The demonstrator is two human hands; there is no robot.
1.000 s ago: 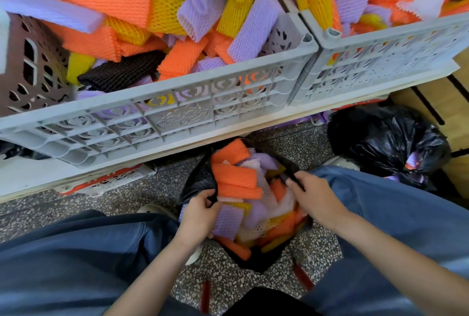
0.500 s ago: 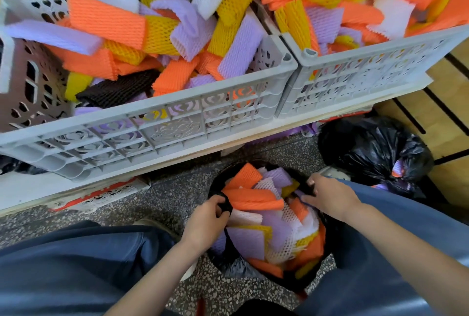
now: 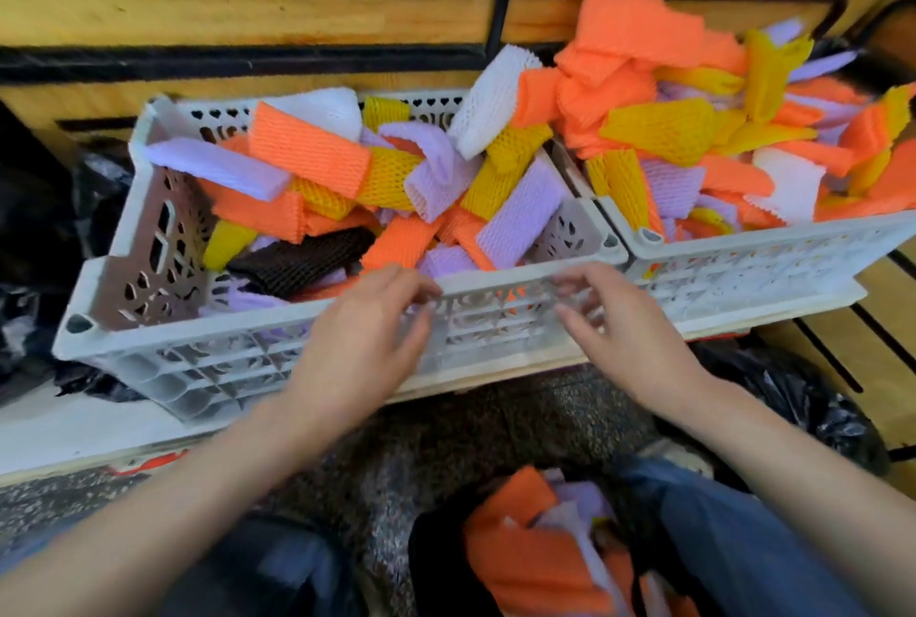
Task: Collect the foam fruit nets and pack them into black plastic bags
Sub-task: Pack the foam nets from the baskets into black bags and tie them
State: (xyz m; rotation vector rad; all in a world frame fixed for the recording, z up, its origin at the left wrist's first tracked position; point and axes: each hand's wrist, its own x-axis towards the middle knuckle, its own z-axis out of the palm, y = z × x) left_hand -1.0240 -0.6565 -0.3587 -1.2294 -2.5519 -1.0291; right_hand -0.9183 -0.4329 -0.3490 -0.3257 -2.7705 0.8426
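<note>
Orange, yellow and purple foam nets fill the white crate just beyond both your grips. Your left grip and right grip hover at its near wall, fingers loosely spread, holding nothing. Below and behind them, the black bag holds more nets.
</note>
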